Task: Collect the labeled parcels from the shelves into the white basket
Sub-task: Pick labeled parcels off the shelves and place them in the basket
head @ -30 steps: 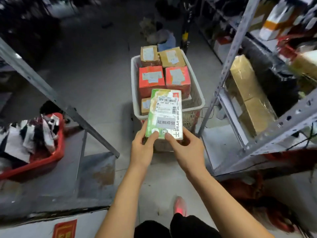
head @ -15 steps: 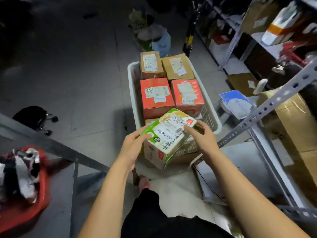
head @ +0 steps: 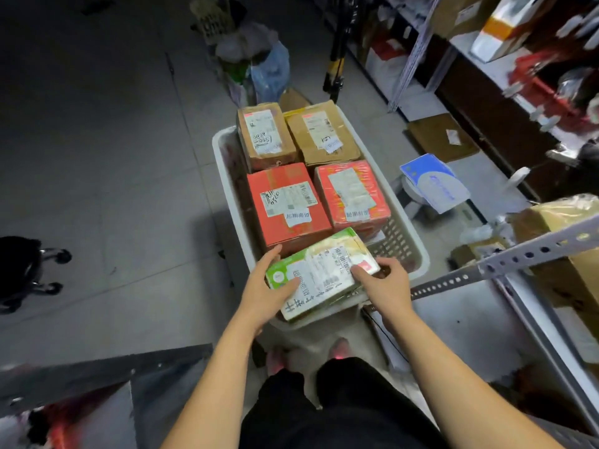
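Lowering into the head view, you've got the green-and-white labeled parcel point(head: 321, 273) slanted across the near end of the white basket point(head: 223, 176), its far corner just beside the two red cartons. Your left hand point(head: 265, 286) wraps the left short end, thumb point(head: 288, 283) flat on the printed top and the other fingers curled round the far edge. Your right hand point(head: 385, 283) pinches the right corner, fingertips point(head: 359, 272) pressed onto the label side. Whether the parcel already rests on something or hangs in your grip, you can't tell from here. It looks like a stiff printed carton with square edges and a smooth, probably slippery skin, so the short ends you hold now seem the sound places to grip. By its size, it's likely not heavy. Look into the basket now: four parcels stand packed in two rows, each with a shipping label up. At the far end sit a taped brown carton point(head: 264, 134) and a wider brown carton point(head: 321, 132), touching side by side. Next come the left red carton point(head: 285, 205) and the right red carton point(head: 351, 196), tight against them. Bare mesh wall shows only at the near right. Outside, a blue-and-white packet point(head: 434, 183) lies on the floor, and a perforated shelf rail point(head: 518, 257) crosses just beside your right wrist.
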